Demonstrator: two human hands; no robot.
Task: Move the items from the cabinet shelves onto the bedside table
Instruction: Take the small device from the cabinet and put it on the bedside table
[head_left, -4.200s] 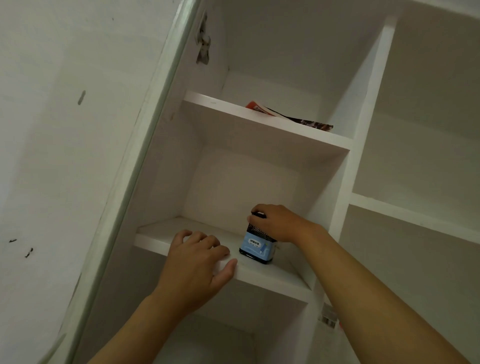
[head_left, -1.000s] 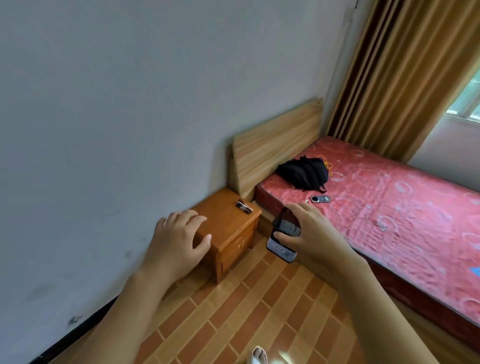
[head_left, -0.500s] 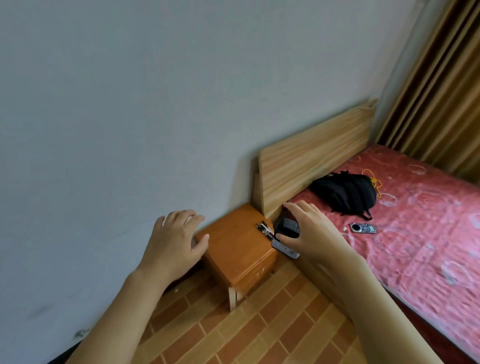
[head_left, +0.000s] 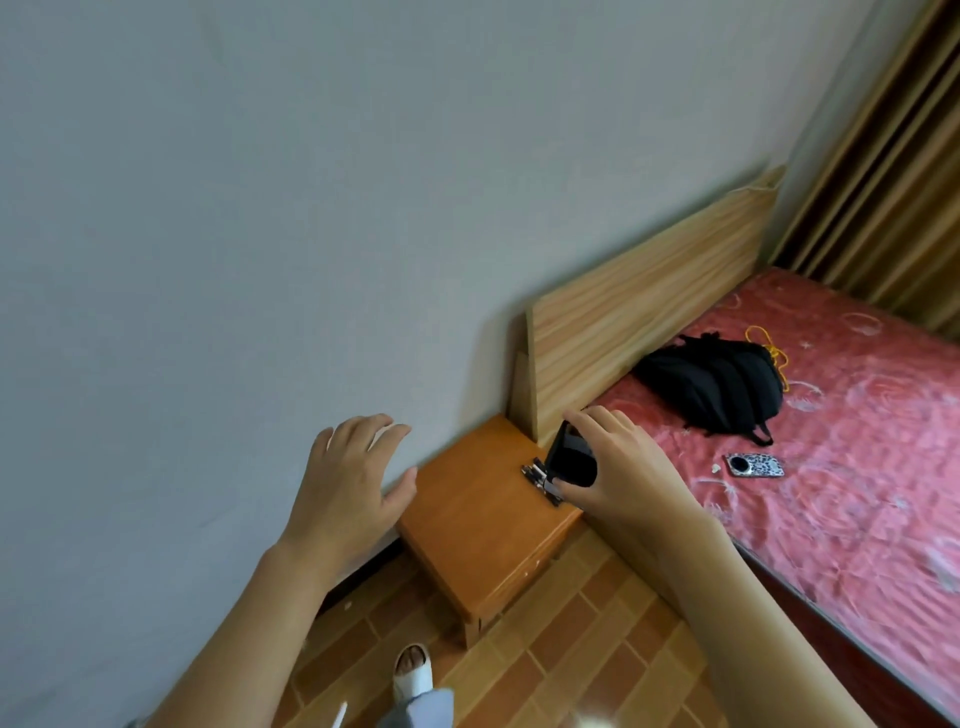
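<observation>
head: right grip (head_left: 618, 467) around black box (head_left: 571, 460)

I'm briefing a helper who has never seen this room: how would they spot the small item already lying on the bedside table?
Find the wooden headboard; the orange bedside table stands at its foot. On the table's edge nearest the bed lies a small dark metal clip-like piece, flat and far smaller than the black box gripped by the right hand.

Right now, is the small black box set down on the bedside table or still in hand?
Still in hand: the right hand grips the small black box, tilted, over the bedside table's bed-side edge; contact cannot be told.
</observation>
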